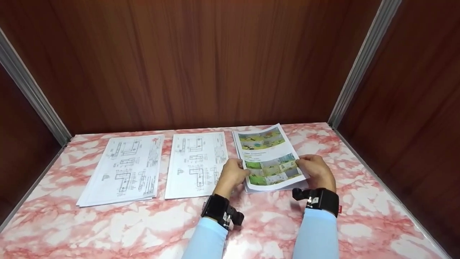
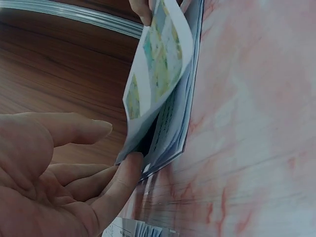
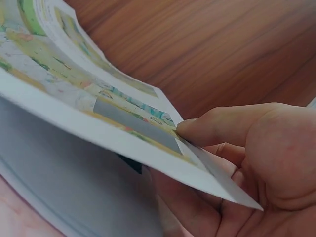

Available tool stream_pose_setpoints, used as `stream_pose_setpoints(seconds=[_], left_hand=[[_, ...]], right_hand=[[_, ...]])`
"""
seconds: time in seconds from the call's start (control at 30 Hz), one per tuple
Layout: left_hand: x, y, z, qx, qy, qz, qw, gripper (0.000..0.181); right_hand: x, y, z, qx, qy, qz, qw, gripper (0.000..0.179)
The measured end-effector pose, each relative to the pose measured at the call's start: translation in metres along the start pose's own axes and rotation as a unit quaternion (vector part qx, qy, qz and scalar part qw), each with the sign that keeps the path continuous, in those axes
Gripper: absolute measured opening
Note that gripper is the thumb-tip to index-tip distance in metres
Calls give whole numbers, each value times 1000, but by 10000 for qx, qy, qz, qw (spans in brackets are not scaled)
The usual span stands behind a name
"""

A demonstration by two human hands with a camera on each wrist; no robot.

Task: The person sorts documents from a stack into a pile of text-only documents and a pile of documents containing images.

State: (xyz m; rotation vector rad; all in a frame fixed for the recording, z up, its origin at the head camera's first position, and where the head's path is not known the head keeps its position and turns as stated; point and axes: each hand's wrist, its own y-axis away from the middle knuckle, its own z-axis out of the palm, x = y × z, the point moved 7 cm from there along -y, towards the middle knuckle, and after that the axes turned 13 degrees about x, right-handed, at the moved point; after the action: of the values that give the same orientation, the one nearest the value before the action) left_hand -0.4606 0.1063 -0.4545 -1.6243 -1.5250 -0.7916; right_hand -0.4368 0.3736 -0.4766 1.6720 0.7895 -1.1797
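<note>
**Dressed in light blue and black**

At the bottom centre of the head view, the left sleeve is plain light blue; the right sleeve, at the lower right, matches it. Each reaches a black wrist unit, the left unit and the right unit, both blocky and dark-faced. A silver metal bracket sits on each, left bracket and right bracket, beside a rounded black knob, left knob and right knob. A small red tag edges the right unit, its pale marking too small to read.

picture sheet: text illegible; drawings: lettering illegible; red tag: unreadable
</note>
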Motion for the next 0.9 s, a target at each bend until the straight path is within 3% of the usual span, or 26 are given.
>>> stream_pose_setpoints(seconds=[0.23, 0.6, 0.73, 0.9], left_hand=[[-1, 0, -1, -61, -23, -143, 9999, 18], [-1, 1, -6, 5, -459, -269, 9986, 54], [-1, 3, -6, 56, -504, -335, 9982, 57], [2, 5, -6, 106, -493, -337, 9982, 57]], right_hand=[[5, -6, -3, 232, 340, 63, 9991, 40], [5, -3, -9, 298, 294, 177, 9990, 43], [3, -2, -12, 469, 241, 214, 9984, 43], [1, 1, -17, 657, 649, 173, 9956, 49]])
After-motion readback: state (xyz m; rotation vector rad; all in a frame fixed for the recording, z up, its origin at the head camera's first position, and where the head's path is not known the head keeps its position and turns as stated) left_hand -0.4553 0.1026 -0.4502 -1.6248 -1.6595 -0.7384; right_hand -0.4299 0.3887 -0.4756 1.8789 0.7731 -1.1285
